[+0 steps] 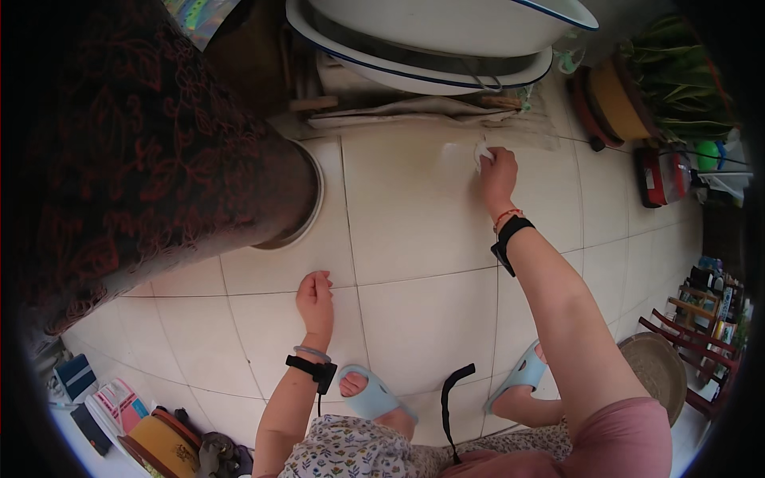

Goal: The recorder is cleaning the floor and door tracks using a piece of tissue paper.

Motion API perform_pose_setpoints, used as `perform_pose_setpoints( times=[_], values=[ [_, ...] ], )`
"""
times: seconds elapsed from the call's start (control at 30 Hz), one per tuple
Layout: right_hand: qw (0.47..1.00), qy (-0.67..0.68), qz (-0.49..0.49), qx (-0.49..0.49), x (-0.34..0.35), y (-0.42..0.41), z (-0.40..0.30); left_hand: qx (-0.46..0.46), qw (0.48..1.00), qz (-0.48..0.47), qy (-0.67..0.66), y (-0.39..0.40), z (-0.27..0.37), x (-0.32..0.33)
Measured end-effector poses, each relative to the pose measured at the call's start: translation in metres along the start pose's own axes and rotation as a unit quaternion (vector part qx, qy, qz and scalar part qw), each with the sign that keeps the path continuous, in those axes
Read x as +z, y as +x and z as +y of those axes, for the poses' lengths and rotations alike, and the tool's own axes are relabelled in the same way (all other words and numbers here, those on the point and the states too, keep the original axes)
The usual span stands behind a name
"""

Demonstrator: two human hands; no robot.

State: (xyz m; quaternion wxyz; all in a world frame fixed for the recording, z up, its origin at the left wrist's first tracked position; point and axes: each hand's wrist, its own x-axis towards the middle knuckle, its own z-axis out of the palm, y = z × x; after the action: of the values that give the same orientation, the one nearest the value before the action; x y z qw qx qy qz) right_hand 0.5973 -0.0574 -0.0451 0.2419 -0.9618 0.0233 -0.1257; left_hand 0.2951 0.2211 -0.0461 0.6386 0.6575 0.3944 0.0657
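Observation:
My right hand (499, 178) is low over the pale floor tiles (412, 203), its fingers pinching a crumpled piece of white tissue or cloth (482, 154). A light smear or reflection shows on the tile to the left of it. My left hand (315, 303) hangs nearer my body with the fingers curled in, and nothing shows in it. Just beyond it is the round pale base (317, 191) of a tall dark object with a reddish leaf pattern (197, 155). Both wrists wear black straps.
White enamel basins with blue rims (430, 30) are stacked ahead, above flattened cardboard (418, 110) and plastic sheeting. A potted plant (621, 101) and a red box (654, 176) stand at the right. A round basin (654, 373) and wooden chairs (693, 340) are at the lower right.

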Motion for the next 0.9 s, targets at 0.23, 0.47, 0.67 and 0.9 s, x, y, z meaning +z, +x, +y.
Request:
perform_pose_setpoints(
  times=[0.23, 0.47, 0.67, 0.9],
  values=[
    [0.996, 0.011, -0.029, -0.086, 0.063, -0.032, -0.122, 0.012, 0.999, 0.018, 0.029, -0.001, 0.000, -0.006],
    [0.987, 0.078, -0.099, -0.103, 0.084, -0.070, -0.209, 0.053, 0.997, 0.026, 0.045, -0.002, -0.003, -0.003],
    [0.938, 0.093, -0.159, -0.295, 0.080, -0.071, -0.194, 0.067, 0.996, 0.026, 0.046, -0.001, -0.004, 0.006],
    [0.888, 0.174, -0.281, -0.320, 0.020, -0.094, -0.131, 0.101, 0.992, 0.022, 0.078, 0.000, -0.008, -0.006]
  ],
)
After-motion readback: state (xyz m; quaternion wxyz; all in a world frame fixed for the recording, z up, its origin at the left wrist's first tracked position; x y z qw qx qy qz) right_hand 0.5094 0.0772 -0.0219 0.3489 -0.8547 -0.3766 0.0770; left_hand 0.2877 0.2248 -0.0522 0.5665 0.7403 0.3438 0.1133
